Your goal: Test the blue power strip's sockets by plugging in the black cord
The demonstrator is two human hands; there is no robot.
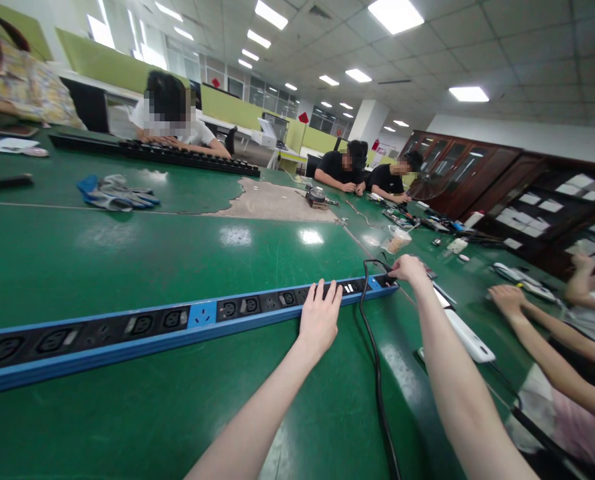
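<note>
A long blue-edged power strip (257, 303) with black sockets and some blue ones lies slantwise across the green table. My left hand (321, 312) rests on top of it, fingers stretched out and flat, toward its right part. At the strip's far right end my right hand (408, 269) is closed in a pinch on a black plug (390, 273), mostly hidden by the fingers. From there a black power cable (372, 333) loops left over the strip and runs down the table toward me. Whether the plug is seated in a socket cannot be made out.
A white power strip (470, 337) lies right of my right forearm, near another person's hand (508, 299). Gloves (117, 192) and a long black strip (152, 152) lie across the table. A clear plastic cup (396, 239) stands beyond my right hand. Several people sit around the table.
</note>
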